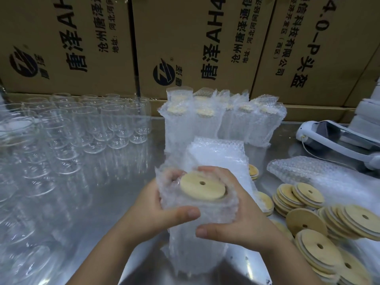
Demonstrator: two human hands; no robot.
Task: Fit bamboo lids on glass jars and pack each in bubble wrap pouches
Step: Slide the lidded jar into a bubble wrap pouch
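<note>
The bamboo lid point(202, 187) sits just inside the mouth of the bubble wrap pouch point(197, 239), seemingly a little tilted; the wrap hides the jar beneath it. I reckon I should press the lid level, then draw the pouch mouth up evenly past it.

My left hand point(156, 212) curls round the pouch left of the lid, thumb across the front. My right hand point(236, 214) grips the other side, fingers point(207, 170) over the far rim.

Beyond the lid stand packed jars point(222, 116). Loose lids point(308, 221) lie to its right and empty jars point(92, 124) stand to its left.
</note>
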